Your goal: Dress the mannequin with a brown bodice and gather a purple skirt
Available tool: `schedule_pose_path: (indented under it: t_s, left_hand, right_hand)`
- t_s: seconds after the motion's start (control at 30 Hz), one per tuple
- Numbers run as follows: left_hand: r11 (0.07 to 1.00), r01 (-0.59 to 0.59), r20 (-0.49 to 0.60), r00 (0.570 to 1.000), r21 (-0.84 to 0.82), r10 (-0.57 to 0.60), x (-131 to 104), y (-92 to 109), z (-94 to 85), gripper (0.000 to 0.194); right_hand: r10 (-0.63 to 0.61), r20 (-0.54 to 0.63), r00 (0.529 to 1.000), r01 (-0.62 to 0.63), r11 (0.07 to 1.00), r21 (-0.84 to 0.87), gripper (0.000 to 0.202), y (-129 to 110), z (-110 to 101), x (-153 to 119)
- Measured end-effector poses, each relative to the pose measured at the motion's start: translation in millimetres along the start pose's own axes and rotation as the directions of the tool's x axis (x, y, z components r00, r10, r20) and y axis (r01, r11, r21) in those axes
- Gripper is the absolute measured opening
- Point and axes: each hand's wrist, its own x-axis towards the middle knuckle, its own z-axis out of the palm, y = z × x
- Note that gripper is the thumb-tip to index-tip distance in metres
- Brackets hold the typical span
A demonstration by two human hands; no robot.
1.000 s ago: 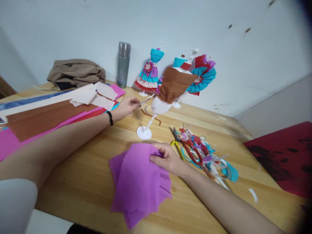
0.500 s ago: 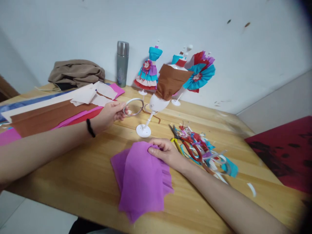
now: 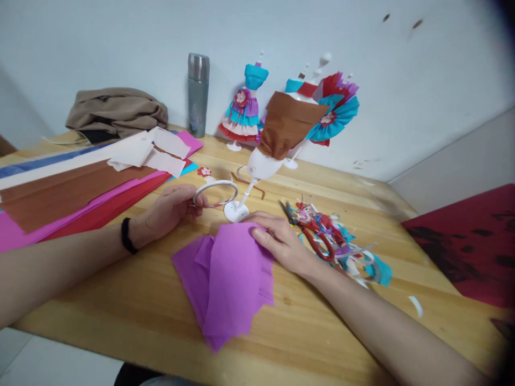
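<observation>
My left hand (image 3: pixel 171 210) pinches the edge of a thin white roll of tape (image 3: pixel 217 183), held a little above the table. My right hand (image 3: pixel 281 241) grips the top edge of a purple sheet of crepe paper (image 3: pixel 237 279), thumb on the near side and fingers behind. The paper hangs in folds with its lower part near the tabletop. Just beyond both hands stands a small white dress form (image 3: pixel 262 165) on a round foot, wearing a brown paper bodice (image 3: pixel 287 126) and a red neck band.
Coloured paper sheets (image 3: pixel 76 190) lie at left, below a brown cloth (image 3: pixel 116 110). A steel-topped bottle (image 3: pixel 198 96) and decorated dress forms (image 3: pixel 241 115) stand by the wall. Red-handled scissors (image 3: pixel 317 241) lie on paper scraps (image 3: pixel 346 252) at right. A flower piece (image 3: pixel 204 171) lies behind the tape.
My left hand has brought the tape lower and slightly left, nearer the purple paper. The paper and my right hand have risen a little in view. The camera view has shifted slightly.
</observation>
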Motion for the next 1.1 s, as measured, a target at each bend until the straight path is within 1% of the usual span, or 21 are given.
schedule_pose_path:
  t_s: [0.03,0.1,0.17,0.23,0.3,0.5,0.63,0.73,0.8,0.87,0.93,0.97,1.03,1.1]
  left_hand:
    - [1.0,-0.004,-0.003,1.0,-0.029,0.004,0.1,-0.3,-0.1,0.026]
    - [0.996,0.003,-0.001,1.0,-0.093,-0.003,-0.8,-0.5,-0.4,0.025]
    - [0.992,0.003,0.001,1.0,-0.123,-0.003,-2.2,-0.6,-0.6,0.025]
    - [0.99,-0.001,0.006,1.0,-0.14,0.002,-3.1,-1.2,-0.7,0.025]
    - [0.989,0.0,0.02,1.0,-0.148,0.003,-3.2,-2.7,-1.1,0.025]
    - [0.986,0.035,0.095,0.995,-0.16,-0.019,-1.7,-7.0,-2.6,0.02]
    - [0.98,0.077,0.145,0.988,-0.181,-0.051,3.4,-4.7,3.4,0.02]
    - [0.979,0.109,0.225,0.972,-0.172,-0.069,13.7,-3.2,13.9,0.021]
    - [0.979,0.108,0.269,0.961,-0.172,-0.059,22.5,-3.5,22.1,0.018]
    - [0.978,0.098,0.289,0.957,-0.185,-0.042,30.3,-4.7,29.2,0.017]
    - [0.977,0.098,0.307,0.951,-0.191,-0.036,35.2,-5.9,33.4,0.018]
    - [0.977,0.101,0.315,0.948,-0.189,-0.037,36.4,-6.4,34.2,0.019]
    - [0.978,0.101,0.321,0.946,-0.18,-0.038,36.6,-6.8,33.8,0.022]
    - [0.982,0.096,0.324,0.945,-0.161,-0.039,35.1,-6.9,32.5,0.023]
  right_hand:
    - [-0.052,-0.016,0.998,0.051,0.995,-0.088,0.037,2.2,1.2,0.0]
    - [-0.148,-0.015,0.989,0.14,0.959,-0.246,0.037,5.3,4.2,-0.1]
    - [-0.177,0.033,0.984,0.177,0.924,-0.34,0.041,6.3,7.4,-0.2]
    - [-0.147,0.081,0.986,0.167,0.902,-0.398,0.044,6.0,9.9,0.2]
    - [-0.107,0.096,0.99,0.138,0.888,-0.438,0.047,6.4,11.4,1.6]
    - [-0.034,0.036,0.999,0.047,0.863,-0.503,0.05,21.2,8.8,12.4]
    - [-0.037,0.0,0.999,0.032,0.876,-0.48,0.047,29.3,6.2,18.0]
    - [-0.062,-0.032,0.998,0.044,0.909,-0.414,0.043,29.6,6.0,17.7]
    - [-0.054,-0.102,0.993,0.018,0.945,-0.327,0.039,29.2,6.0,15.3]
    - [0.027,-0.213,0.977,-0.069,0.979,-0.191,0.038,29.0,5.4,11.8]
    - [0.155,-0.303,0.94,-0.162,0.987,0.001,0.04,28.6,4.1,8.1]
    - [0.205,-0.336,0.919,-0.181,0.978,0.103,0.039,28.1,3.4,6.6]
    - [0.244,-0.392,0.887,-0.147,0.954,0.26,0.035,26.5,2.3,4.5]
    - [0.23,-0.433,0.872,-0.085,0.941,0.328,0.032,23.7,2.1,3.5]
